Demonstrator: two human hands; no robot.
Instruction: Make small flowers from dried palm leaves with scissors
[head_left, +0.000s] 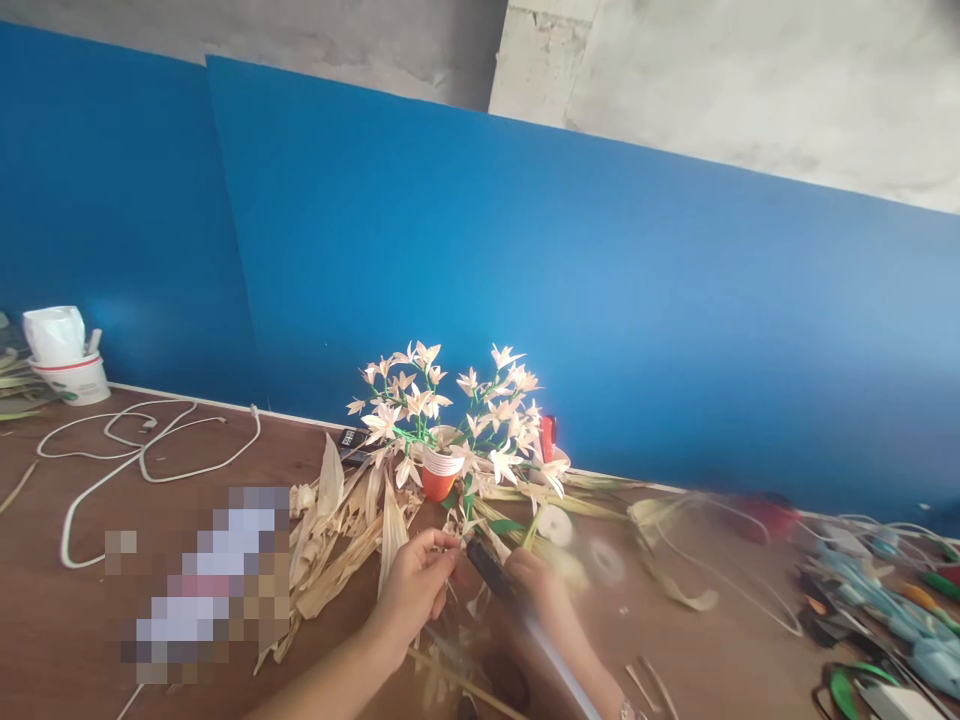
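Observation:
My left hand [414, 588] is pinched shut on a small pale piece of dried leaf near the table's middle. My right hand [541, 592] grips a dark-tipped tool [487, 566] with a long pale shaft; its tip points at the piece in my left fingers. The right hand is blurred by motion. Just behind both hands stands an orange cup [437, 478] holding cream paper-like flowers [420, 400] on green stems. A heap of dried leaf strips [341, 540] lies to the left of my left hand.
A brown table [90, 640] runs along a blue wall [600, 280]. White cables [142, 455] curl at the left, with a white cup [71, 375] behind. Tape rolls [556, 524], scissors and tools [885, 610] lie at the right. A pixelated patch [210, 580] covers something.

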